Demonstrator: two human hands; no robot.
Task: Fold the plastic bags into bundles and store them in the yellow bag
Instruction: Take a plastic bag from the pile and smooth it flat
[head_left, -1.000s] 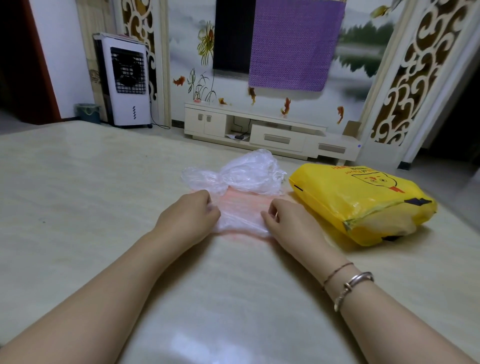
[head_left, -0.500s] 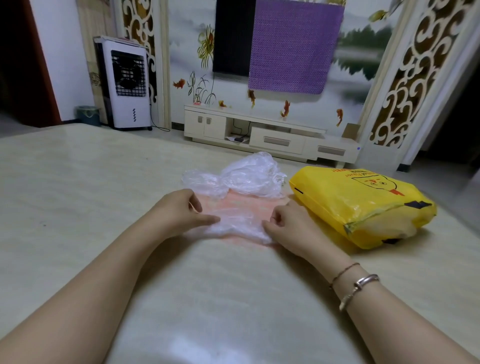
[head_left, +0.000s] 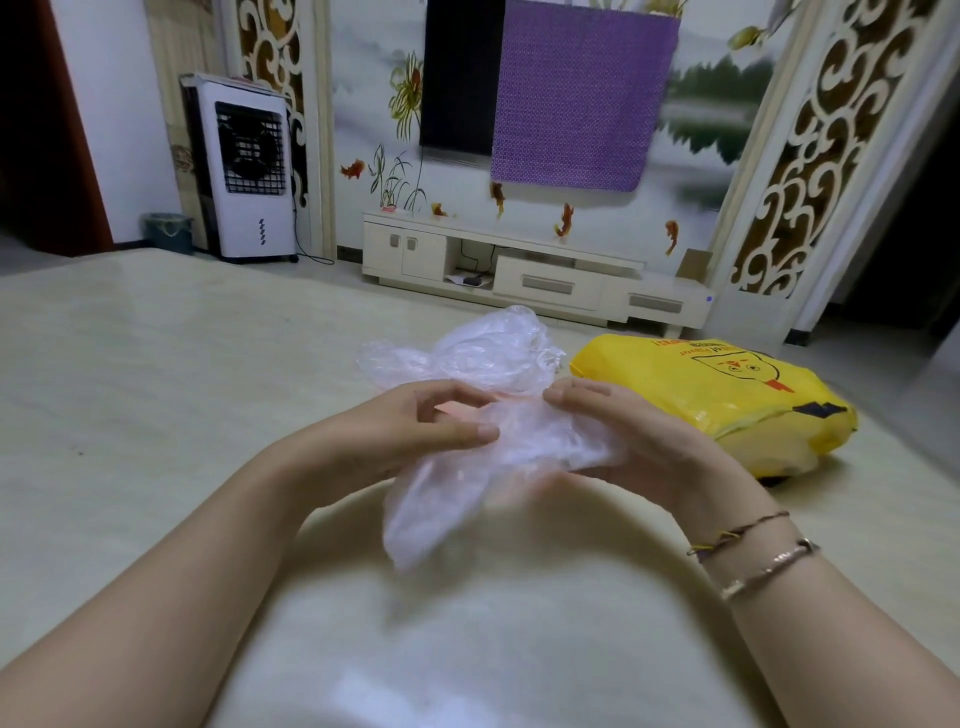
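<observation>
A clear plastic bag (head_left: 467, 478) hangs in the air above the table between my two hands. My left hand (head_left: 410, 431) pinches its left edge with thumb and fingers. My right hand (head_left: 623, 436) grips its right side, with the plastic draped over the palm. Behind the held bag a crumpled pile of clear plastic bags (head_left: 478, 353) lies on the table, with a hint of pink under it. The full yellow bag (head_left: 717, 395), printed with a cartoon face, lies on its side to the right of the pile.
The pale marble table (head_left: 156, 415) stretches wide to the left and toward me. Beyond its far edge stand a white TV cabinet (head_left: 519, 270) and a white air cooler (head_left: 244, 171).
Both hands have lifted one clear bag off the table and drawn it toward me; earlier they pressed it flat against the tabletop. The pile and the yellow bag stayed put.
</observation>
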